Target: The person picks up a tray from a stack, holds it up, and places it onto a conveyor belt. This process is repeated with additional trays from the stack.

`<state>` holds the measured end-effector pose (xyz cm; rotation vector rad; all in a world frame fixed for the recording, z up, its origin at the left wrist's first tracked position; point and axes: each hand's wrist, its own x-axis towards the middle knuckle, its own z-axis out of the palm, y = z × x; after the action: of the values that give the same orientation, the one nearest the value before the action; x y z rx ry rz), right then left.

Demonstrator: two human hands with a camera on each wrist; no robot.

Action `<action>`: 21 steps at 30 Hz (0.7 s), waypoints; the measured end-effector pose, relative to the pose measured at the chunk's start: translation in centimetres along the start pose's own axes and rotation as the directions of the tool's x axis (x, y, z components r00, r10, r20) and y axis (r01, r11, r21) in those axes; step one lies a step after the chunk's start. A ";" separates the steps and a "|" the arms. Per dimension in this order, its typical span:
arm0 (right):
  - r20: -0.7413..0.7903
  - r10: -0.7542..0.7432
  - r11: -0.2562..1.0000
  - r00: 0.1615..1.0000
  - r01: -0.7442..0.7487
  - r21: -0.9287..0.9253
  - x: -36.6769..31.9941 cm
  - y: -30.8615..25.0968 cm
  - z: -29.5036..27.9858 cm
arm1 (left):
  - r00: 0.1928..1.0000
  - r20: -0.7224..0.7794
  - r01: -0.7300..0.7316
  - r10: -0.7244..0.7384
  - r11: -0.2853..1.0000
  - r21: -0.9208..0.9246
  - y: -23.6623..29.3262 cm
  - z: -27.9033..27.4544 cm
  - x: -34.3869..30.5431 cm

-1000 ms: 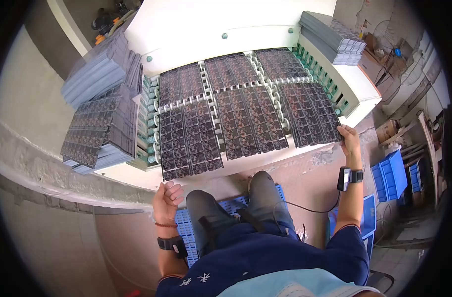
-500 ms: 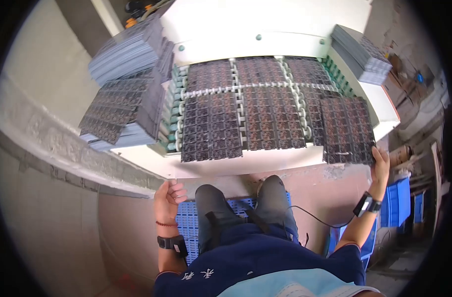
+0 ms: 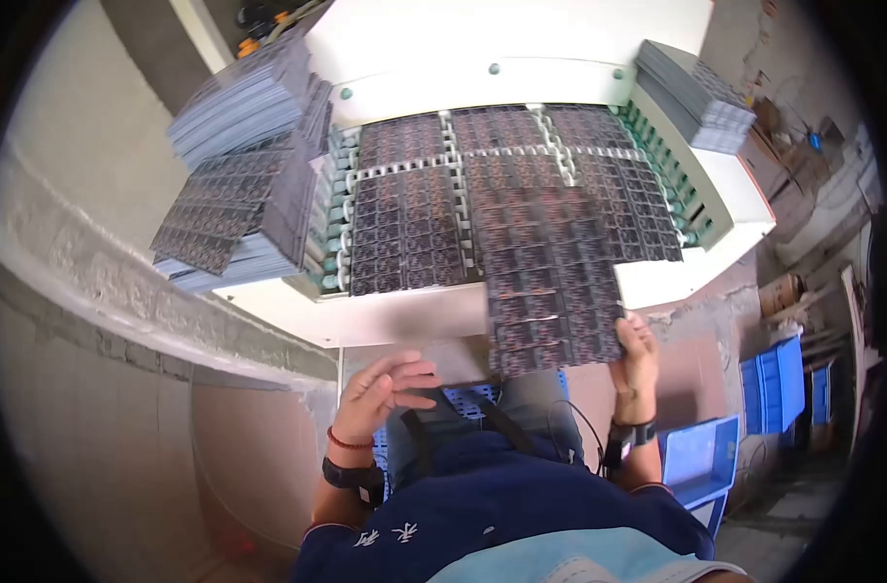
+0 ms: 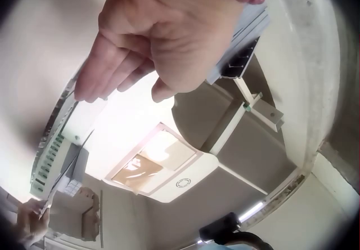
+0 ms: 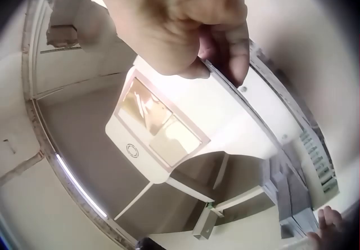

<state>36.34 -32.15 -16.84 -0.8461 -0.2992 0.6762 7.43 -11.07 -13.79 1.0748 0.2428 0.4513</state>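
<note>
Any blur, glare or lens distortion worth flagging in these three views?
Head: fisheye bending, black corners, slight blur on the dark rectangular gridded panel in the right hand; left wrist: the smooth white machine cover looks washed out; right wrist: bright reflections on the brown-tinted glossy window.

Head view: a black vignette is circling a bowed, bright scene; the white machine housing is glaring pale, a soft shadow is darkening its front ledge, and the held panel is blurring slightly. Wrist views: a tube lamp is glowing white, glazed panes are reflecting highlights, straight edges are curving, and corners are darkening.
</note>
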 end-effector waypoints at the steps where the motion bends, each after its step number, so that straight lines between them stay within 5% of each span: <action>1: 0.054 0.046 0.998 0.998 -0.048 0.044 -0.3 0.8 2.1 | 0.994 0.106 0.023 -0.019 0.999 -0.039 -0.7 0.7 0.1; 5: 0.182 0.146 0.985 0.973 -0.160 0.066 -0.3 5.4 4.9 | 0.985 0.170 0.055 -0.032 0.990 -0.129 -1.8 2.1 -0.4; 11: 0.238 0.229 0.967 0.944 -0.249 0.056 -0.6 7.9 5.9 | 0.998 -0.053 0.030 -0.041 0.979 -0.201 -2.1 1.7 -1.3; 14: 0.253 0.264 0.958 0.931 -0.223 -0.181 -0.6 7.1 5.5 | 0.994 -0.102 0.018 -0.042 0.973 -0.228 -2.4 0.9 -1.9; 16: 0.246 0.045 0.911 0.968 0.061 -0.408 0.4 5.0 5.5 | 0.989 -0.144 -0.009 -0.025 0.974 -0.228 -2.4 0.4 -2.2; 18: 0.275 -0.378 0.335 0.884 0.407 -0.850 2.8 2.3 3.8 | 0.987 -0.159 -0.013 -0.025 0.972 -0.235 -2.2 0.1 -2.7; 19: 0.339 -0.520 0.047 0.784 0.423 -0.905 4.0 0.3 3.4 | 0.984 -0.177 -0.020 -0.023 0.971 -0.238 -2.1 0.0 -2.9; 21: 0.389 -0.586 -0.223 0.711 0.320 -0.921 6.5 -2.8 0.9 | 0.983 -0.181 -0.023 -0.019 0.973 -0.228 -2.1 -0.8 -3.6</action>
<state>42.00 -28.62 -14.25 -2.0711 -0.9587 -0.6409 4.44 -12.97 -16.10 0.8079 0.3423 0.5664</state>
